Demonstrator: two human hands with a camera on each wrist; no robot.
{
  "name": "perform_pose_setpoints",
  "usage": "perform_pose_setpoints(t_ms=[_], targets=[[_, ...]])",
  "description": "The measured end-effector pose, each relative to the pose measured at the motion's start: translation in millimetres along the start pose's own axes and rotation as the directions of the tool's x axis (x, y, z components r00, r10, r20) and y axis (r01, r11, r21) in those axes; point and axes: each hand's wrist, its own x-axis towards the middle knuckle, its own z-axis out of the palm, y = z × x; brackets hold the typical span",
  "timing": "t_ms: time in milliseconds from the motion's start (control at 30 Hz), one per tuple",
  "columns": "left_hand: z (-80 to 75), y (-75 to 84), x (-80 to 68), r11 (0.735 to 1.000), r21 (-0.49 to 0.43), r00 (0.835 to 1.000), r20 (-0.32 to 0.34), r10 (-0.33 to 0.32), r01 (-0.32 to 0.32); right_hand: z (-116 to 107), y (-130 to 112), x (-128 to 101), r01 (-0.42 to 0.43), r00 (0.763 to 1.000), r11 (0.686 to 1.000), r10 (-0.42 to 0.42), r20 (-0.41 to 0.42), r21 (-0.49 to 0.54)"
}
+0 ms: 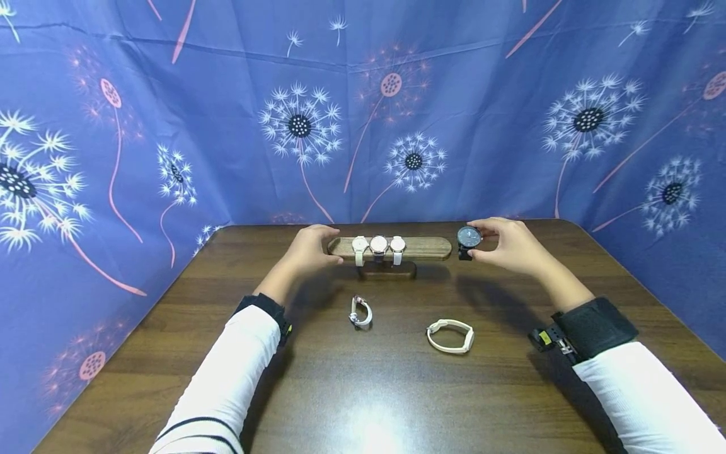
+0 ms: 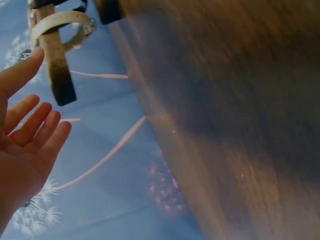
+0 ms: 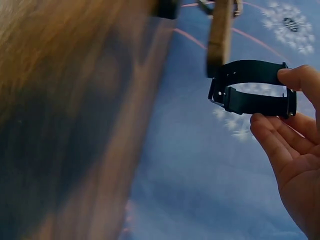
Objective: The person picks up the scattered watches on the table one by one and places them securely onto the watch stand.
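Wood, cloth and smooth straps
The table [image 1: 397, 378] is brown wood grain, glossy enough to throw a bright glare on the near side; the far stand [image 1: 431, 248] is paler grained wood. At right, the black watch [image 1: 469, 237] pairs a smooth, matt strap with a metallic-looking buckle. The near cream band [image 1: 468, 340] looks like smooth plastic or rubber. The backdrop [image 1: 227, 157] is creased printed cloth; the white sleeves [image 1: 244, 353], knitted-looking cloth.
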Motion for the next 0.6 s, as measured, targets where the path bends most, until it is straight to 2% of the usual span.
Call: perform_pose_setpoints(t_ms=[133,333,600], targets=[[5.1,-4.5,7.1,1.000,-0.007,0.999,0.045,-0.030,0.031,13.0,12.1,4.6,-0.028,0.999,0.999,0.027,0.031,0.026],[12.6,-6.4,11.4,0.996,-0.070,0.994,0.099,-0.057,0.064,29.7,19.5,9.8,-0.102,0.990,0.988,0.089,0.112,0.115],[12.6,-7.4,11.4,0.986,-0.140,0.994,0.067,-0.083,0.091,45.0,22.1,18.8,-0.143,0.978,0.979,0.117,0.174,0.148]])
